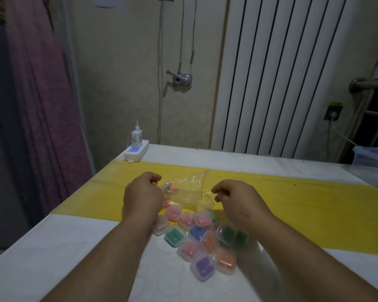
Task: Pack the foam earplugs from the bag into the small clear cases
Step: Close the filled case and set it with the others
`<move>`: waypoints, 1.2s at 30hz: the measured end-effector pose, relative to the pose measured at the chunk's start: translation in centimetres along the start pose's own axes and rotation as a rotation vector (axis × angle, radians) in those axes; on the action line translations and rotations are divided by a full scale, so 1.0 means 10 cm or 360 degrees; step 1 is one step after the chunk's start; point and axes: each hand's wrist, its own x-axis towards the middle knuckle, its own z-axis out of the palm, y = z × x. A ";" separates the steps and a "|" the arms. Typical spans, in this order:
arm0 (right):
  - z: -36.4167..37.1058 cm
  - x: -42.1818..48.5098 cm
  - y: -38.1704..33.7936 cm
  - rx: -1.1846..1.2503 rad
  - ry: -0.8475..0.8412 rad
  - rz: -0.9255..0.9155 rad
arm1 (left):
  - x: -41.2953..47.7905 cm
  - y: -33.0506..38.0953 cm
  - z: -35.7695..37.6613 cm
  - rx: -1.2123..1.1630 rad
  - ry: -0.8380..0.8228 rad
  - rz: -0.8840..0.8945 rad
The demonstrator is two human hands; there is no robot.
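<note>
While the zip bag (190,192) of earplugs (171,190) lies on the yellow strip (292,203), its left end is gripped by the left hand (142,197), its right edge pinched by the right hand (238,203); filled cases (196,240) are clustered nearer.

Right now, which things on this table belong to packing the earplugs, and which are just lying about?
For the job:
clear bag, pinched by the left hand and the right hand; loose earplugs inside it; filled small cases nearer the person.

Lying about:
power strip with a charger; plastic container at the right edge.
</note>
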 end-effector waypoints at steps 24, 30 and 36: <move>0.72 0.86 -0.32 -0.0240 -0.0435 -0.0378 | 0.04 -0.06 0.01 0.0821 -0.0187 -0.0107; 0.84 0.89 -0.33 -0.0371 -0.0391 -0.0364 | 0.06 -0.07 0.01 0.0911 -0.0287 -0.0103; 0.85 0.87 -0.33 -0.0404 -0.0308 -0.0314 | 0.06 -0.08 0.03 0.0960 -0.0277 -0.0071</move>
